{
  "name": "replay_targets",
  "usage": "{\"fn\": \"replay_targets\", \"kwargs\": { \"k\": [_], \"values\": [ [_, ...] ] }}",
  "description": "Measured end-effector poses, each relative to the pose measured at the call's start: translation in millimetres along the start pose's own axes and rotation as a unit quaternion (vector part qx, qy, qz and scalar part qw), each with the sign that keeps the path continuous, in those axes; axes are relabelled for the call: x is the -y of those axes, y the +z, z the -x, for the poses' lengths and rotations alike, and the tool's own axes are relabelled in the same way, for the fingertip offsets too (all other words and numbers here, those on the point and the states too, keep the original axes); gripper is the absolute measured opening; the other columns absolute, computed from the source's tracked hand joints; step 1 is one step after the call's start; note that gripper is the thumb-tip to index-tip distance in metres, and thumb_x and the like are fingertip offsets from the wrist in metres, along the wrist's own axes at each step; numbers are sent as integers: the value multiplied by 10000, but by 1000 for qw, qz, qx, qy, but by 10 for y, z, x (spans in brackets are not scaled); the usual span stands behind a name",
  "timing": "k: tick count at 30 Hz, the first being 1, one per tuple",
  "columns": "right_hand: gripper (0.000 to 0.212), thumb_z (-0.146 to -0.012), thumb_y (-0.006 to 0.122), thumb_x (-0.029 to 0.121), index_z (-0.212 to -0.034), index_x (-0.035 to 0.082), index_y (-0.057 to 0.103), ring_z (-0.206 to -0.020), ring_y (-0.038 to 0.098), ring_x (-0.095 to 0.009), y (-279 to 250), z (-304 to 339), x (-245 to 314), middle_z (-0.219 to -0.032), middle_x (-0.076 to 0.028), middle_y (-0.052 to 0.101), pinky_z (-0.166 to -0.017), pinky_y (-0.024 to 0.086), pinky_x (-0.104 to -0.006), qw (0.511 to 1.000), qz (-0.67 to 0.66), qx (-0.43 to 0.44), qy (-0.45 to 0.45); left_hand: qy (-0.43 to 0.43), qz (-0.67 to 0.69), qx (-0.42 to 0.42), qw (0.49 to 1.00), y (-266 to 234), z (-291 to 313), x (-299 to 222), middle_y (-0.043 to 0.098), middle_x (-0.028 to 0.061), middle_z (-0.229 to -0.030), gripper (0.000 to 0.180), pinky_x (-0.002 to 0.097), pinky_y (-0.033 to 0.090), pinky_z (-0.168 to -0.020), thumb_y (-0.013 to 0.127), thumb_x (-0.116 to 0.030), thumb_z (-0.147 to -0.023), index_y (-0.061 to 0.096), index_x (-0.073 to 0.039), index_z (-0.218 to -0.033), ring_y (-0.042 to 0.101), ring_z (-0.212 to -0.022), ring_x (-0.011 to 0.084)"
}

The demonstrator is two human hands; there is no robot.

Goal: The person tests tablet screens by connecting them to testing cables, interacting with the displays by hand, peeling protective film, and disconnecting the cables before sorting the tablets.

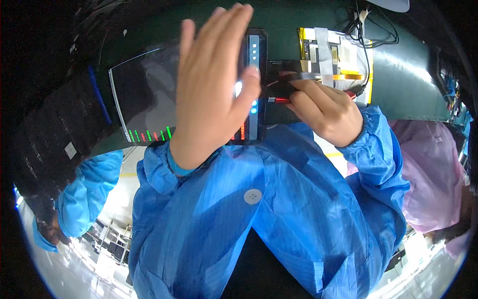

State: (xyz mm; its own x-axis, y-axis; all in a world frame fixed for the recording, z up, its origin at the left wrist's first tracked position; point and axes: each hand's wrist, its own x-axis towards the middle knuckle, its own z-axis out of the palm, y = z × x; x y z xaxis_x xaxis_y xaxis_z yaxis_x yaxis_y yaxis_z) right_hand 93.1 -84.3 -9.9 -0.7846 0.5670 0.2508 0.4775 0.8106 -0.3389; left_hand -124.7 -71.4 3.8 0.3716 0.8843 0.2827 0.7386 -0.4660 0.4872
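My left hand (209,94) lies flat with straight fingers on a dark tablet (144,99), its thumb at the tablet's right edge. The screen shows small green and red bars along its lower edge and a lit strip on the right. My right hand (326,112) sits just right of the tablet and pinches a small red-tipped plug (280,100) against that edge. Both my sleeves are blue. The joint between plug and tablet is partly hidden by my fingers.
Behind my right hand an opened device (343,55) with yellow foil, tape strips and black cables (371,35) lies on the green table (403,84). A person in pink (433,169) stands at right, another blue sleeve (84,194) at left beside a dark stack (55,129).
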Motion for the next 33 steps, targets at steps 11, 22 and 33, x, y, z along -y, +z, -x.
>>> {"fn": "replay_targets", "kwargs": {
  "k": [11,22,33],
  "values": [
    [181,-706,695,112,-838,66,581,-693,538,-247,-44,152,45,-828,-75,547,-604,408,-356,991,-27,-78,103,-168,-78,-145,972,-512,451,340,495,129,-1360,449,470,115,-1153,432,-249,-921,466,-128,-1352,417,-1301,321],
    [154,-713,715,144,-803,63,621,-691,538,-245,-218,476,-79,-739,-52,536,-621,421,-360,984,-47,-114,128,-287,-109,-142,941,-500,898,419,483,130,-1378,421,385,296,-1074,447,-318,-967,488,-126,-1340,434,-1294,301],
    [129,-703,692,151,-796,72,652,-686,565,-177,-203,584,-137,-748,-14,554,-587,441,-325,987,40,-122,101,-346,46,-151,925,-356,837,236,467,109,-1395,481,311,324,-1055,395,-360,-990,458,-83,-1378,450,-1281,240]
  ]
}}
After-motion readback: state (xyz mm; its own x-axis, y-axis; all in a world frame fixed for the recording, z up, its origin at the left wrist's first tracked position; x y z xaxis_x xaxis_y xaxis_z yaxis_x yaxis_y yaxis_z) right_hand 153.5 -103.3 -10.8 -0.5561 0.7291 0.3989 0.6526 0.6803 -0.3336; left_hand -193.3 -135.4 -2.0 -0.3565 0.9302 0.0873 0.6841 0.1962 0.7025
